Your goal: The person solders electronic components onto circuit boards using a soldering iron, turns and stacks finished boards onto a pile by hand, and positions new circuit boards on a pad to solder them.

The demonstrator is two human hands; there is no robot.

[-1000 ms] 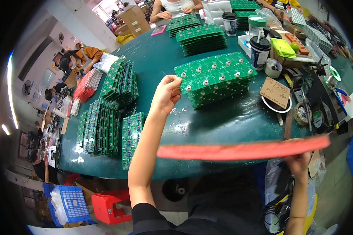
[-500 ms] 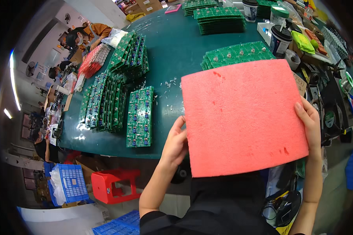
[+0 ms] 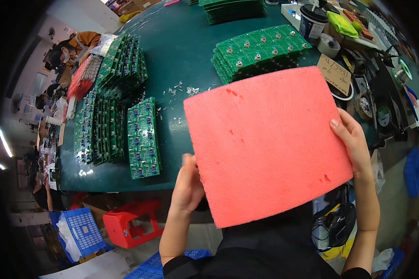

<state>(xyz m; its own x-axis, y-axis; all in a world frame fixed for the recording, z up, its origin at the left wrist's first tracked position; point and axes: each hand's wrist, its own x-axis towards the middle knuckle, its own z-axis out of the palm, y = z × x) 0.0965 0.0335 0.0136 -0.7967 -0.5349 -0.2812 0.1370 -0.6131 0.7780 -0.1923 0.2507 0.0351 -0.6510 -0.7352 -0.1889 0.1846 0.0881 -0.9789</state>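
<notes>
A square pink foam sheet [image 3: 267,149] is held up in front of my body, over the table's near edge, its pitted face toward me. My right hand [image 3: 356,142] grips its right edge, thumb on the face and fingers behind. My left hand [image 3: 188,188] is closed at the left edge, slightly blurred, with most fingers hidden behind the foam. Just beyond the foam's top edge lies a stack of green circuit boards [image 3: 258,49] with round metal parts. To the left of my left hand lies a separate circuit board [image 3: 143,138] with blue components.
More circuit boards [image 3: 100,125] stand in rows on the left of the green table [image 3: 181,65], near white scraps [image 3: 191,90]. Cups, tape and tools crowd the right side, with a cardboard piece [image 3: 334,74]. A red stool [image 3: 130,223] and blue crate [image 3: 84,230] stand below left. A co-worker [image 3: 74,49] sits far left.
The view has shifted, so the table's things appear farther left. The foam sheet, still in my hands, is lower in the picture and tilted slightly more. My left thumb has moved along its left edge.
</notes>
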